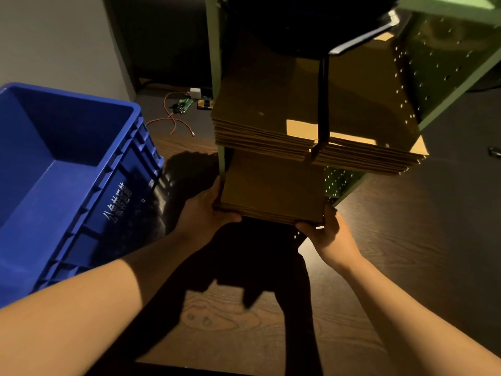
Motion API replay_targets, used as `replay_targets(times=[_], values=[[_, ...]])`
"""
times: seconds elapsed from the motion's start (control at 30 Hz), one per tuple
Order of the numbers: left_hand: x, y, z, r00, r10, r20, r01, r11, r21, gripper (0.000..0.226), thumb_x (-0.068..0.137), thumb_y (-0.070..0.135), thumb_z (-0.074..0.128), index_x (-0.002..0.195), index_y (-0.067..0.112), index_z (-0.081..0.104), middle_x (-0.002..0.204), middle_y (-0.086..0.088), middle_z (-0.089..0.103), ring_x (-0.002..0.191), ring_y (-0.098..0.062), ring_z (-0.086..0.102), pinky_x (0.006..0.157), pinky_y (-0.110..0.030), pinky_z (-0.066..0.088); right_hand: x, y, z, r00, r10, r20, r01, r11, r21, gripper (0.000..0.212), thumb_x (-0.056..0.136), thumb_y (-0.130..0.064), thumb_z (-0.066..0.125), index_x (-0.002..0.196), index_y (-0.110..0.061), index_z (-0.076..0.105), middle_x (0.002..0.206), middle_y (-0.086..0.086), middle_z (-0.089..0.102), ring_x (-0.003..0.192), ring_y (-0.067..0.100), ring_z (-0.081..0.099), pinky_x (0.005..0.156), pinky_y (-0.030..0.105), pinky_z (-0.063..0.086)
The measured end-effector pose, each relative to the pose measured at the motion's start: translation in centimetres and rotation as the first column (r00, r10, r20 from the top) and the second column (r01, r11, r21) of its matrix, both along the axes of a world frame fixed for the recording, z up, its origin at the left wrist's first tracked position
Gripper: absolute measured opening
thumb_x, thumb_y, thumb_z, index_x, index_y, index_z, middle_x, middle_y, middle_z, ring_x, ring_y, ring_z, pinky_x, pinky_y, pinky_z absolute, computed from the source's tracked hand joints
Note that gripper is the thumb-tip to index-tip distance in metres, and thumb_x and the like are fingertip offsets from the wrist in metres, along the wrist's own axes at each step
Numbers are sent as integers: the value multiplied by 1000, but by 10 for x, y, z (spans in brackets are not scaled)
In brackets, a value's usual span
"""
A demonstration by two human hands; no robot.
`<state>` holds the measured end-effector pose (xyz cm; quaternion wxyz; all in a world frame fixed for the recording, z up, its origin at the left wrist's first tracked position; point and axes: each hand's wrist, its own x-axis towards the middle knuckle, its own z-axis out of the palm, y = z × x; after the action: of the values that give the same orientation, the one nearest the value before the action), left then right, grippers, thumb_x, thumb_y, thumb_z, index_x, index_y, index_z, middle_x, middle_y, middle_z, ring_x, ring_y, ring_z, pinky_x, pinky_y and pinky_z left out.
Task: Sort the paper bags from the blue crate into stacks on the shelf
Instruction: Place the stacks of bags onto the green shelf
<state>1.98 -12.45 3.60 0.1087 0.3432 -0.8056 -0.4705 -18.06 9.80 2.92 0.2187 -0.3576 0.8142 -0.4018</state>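
**A:** What do you have in view?

**B:** I see both hands at the green metal shelf unit with perforated side panels. My left hand holds the near left corner of a flat stack of brown paper bags on the lower level, thumb lying along the stack's left edge and fingers curled under it. My right hand holds the near right corner, fingers wrapped round the stack's front edge.

**A:** So each grip is closed on that stack?

**B:** Yes, both are closed on it, one at each front corner.

**A:** And the rest of the bags?

**B:** On the shelf level directly above, two thicker stacks of flat brown paper bags lie side by side, touching, with a dark strap hanging down between them.

**A:** Where is the crate?

**B:** The big blue plastic crate stands left of the shelf unit on the dark wood-grain desk; I see only bare blue floor inside. Behind it, beside the shelf's left post, lie red wires and a small circuit board.
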Motion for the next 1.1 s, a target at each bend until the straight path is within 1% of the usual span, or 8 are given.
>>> replay_targets(times=[0.2,0.33,0.53,0.7,0.8,0.87,1.0,1.1], values=[[-1,-1,-1,999,-5,44,8,998,-67,77,83,25,84,151,32,48,105,18,66,84,17,54,75,7,38,2,2,-5,998,-54,-46,56,998,42,49,94,-34,73,138,-23,55,109,-15,62,94,9,64,76,18,48],[1,0,1,1000,-10,20,12,991,-133,71,85,22,82,149,28,52,101,18,61,88,7,55,72,7,36,1,5,-7,998,-25,-57,30,996,90,47,92,-33,74,135,-21,57,113,-7,65,91,6,67,72,9,45],[5,-2,-1,1000,-16,-2,16,999,-32,87,84,23,83,154,36,32,103,31,57,83,32,53,75,9,36,0,6,-2,1000,0,1,-1,995,100,58,93,-36,73,145,-28,49,115,-17,61,97,1,65,78,15,52],[9,0,-4,1000,12,-2,-12,999,-49,77,95,30,71,160,31,31,131,15,56,118,2,54,84,8,34,-2,6,2,998,-13,-60,21,992,124,45,102,-34,61,144,-24,51,107,-14,62,96,12,63,67,6,41],[8,3,-1,1000,19,-13,-19,1000,-5,81,92,23,74,160,29,31,124,20,56,101,23,54,90,4,39,0,4,7,998,-2,-56,10,990,140,46,100,-29,64,144,-23,51,106,-16,60,90,2,59,72,7,46],[8,3,-2,1000,13,-20,-13,1000,22,90,86,12,80,158,26,28,116,24,52,90,32,50,82,8,36,-1,5,7,998,35,-61,-25,988,151,54,99,-30,66,148,-22,48,113,-10,60,92,2,60,83,23,55],[7,-3,-5,999,-19,30,20,999,-43,91,85,17,82,159,23,30,121,18,53,101,11,51,80,11,32,-3,5,5,999,37,-23,-34,990,140,58,93,-29,75,145,-24,50,112,-16,61,94,-4,63,86,29,57],[5,-8,-5,994,-67,82,72,996,-59,91,80,23,87,158,23,39,121,13,63,111,-2,60,81,6,35,-4,2,3,999,46,13,-47,982,185,55,88,-27,81,136,-23,55,114,-11,67,101,11,69,85,31,55]])
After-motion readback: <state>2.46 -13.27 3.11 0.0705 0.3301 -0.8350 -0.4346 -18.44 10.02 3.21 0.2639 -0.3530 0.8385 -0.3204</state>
